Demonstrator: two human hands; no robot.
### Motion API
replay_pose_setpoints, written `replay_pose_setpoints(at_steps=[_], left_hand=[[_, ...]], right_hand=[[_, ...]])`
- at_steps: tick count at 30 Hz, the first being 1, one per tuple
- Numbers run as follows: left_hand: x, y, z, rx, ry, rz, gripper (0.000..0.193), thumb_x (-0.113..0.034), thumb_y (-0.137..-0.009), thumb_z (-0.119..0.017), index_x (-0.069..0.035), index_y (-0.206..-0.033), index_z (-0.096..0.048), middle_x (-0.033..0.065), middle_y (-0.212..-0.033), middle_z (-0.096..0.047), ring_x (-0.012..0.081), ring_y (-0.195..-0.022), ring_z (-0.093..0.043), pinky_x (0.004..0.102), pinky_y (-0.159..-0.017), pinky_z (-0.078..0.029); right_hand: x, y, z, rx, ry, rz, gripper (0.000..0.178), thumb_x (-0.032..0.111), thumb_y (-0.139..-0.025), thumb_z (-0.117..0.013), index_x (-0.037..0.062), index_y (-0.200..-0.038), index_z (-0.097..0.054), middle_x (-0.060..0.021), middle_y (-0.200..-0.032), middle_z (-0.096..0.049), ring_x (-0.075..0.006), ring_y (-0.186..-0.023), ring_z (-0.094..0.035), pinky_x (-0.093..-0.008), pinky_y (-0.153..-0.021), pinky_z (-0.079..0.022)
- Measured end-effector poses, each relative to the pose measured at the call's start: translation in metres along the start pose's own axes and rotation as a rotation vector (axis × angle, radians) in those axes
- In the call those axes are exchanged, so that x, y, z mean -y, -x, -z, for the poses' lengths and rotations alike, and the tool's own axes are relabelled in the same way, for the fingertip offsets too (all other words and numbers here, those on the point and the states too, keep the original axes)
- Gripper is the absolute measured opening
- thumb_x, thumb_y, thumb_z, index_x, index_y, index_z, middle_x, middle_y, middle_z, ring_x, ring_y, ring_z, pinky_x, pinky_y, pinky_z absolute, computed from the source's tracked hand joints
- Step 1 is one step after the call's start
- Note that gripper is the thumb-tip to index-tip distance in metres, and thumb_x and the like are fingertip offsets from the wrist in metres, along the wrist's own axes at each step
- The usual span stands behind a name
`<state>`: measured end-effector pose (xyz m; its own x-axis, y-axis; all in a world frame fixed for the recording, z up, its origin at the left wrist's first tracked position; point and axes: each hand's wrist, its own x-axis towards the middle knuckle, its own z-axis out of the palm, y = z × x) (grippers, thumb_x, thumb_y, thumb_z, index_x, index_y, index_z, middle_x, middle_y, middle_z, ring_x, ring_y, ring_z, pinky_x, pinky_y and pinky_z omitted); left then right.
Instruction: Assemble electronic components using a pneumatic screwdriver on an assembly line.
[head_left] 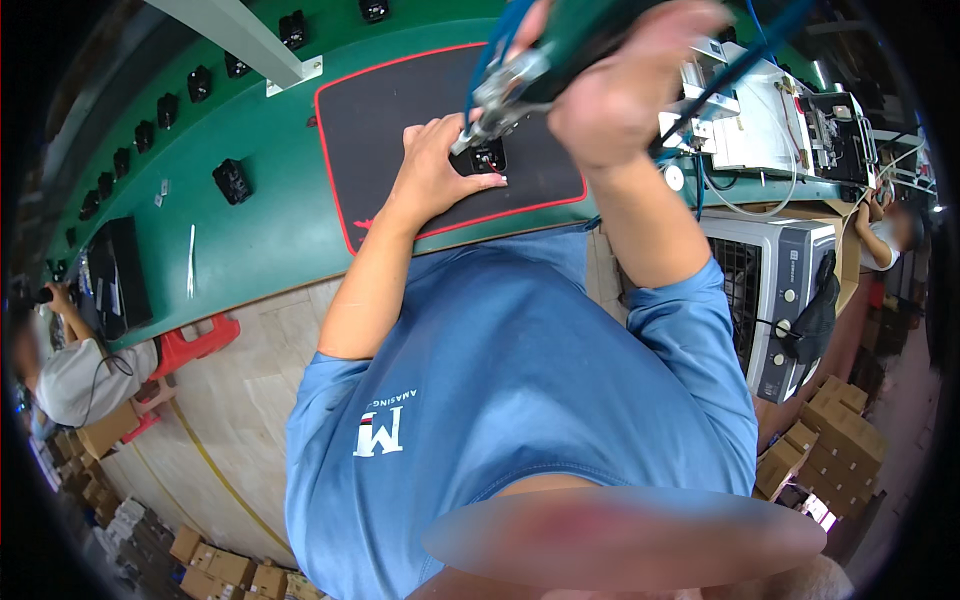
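On the black mat with a red edge [370, 130], a small black device [490, 157] lies under the tip of a green and silver powered screwdriver [514, 88]. My left hand [432, 172] is closed round the near and left sides of the device, thumb along its near edge. Wrapped round the green body of the screwdriver is my right hand [622, 110], slightly blurred. The tool is tilted, its metal nose pointing down and left at the device. Whether the tip touches the device cannot be made out. A blue hose runs beside the tool.
Another black device [231, 181] sits left of the mat, and several more line the far green belt. A metal post [240, 40] stands at the back left. White machinery [745, 120] and an air cooler [775, 300] are on the right. Co-workers sit at both sides.
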<state>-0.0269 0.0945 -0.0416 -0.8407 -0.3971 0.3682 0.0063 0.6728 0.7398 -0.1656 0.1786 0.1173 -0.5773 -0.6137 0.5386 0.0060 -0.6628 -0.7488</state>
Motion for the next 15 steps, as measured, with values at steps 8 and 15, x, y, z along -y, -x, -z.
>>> replay_pose_setpoints(at_steps=[8, 15], left_hand=[[-0.006, -0.005, 0.011, 0.103, -0.056, 0.056, 0.094, -0.030, -0.063, -0.095, -0.015, -0.145, -0.054, 0.0081, -0.133, -0.063, 0.0281, -0.126, -0.058, 0.0429, -0.103, -0.034], [0.020, -0.092, 0.034, 0.098, -0.328, -0.016, 0.090, -0.028, -0.072, -0.088, -0.009, -0.150, -0.048, 0.0134, -0.136, -0.057, 0.0302, -0.129, -0.056, 0.0475, -0.105, -0.036]], right_hand=[[0.063, -0.018, 0.007, -0.031, 0.438, 0.088, 0.079, 0.075, -0.102, -0.025, 0.0020, -0.108, -0.054, -0.0103, -0.078, -0.062, -0.0151, -0.062, -0.060, -0.0290, -0.057, -0.051], [0.009, 0.048, 0.035, 0.064, 0.254, -0.006, 0.063, 0.057, -0.101, -0.057, -0.0022, -0.124, -0.055, -0.0054, -0.087, -0.062, -0.0112, -0.075, -0.058, -0.0268, -0.067, -0.047]])
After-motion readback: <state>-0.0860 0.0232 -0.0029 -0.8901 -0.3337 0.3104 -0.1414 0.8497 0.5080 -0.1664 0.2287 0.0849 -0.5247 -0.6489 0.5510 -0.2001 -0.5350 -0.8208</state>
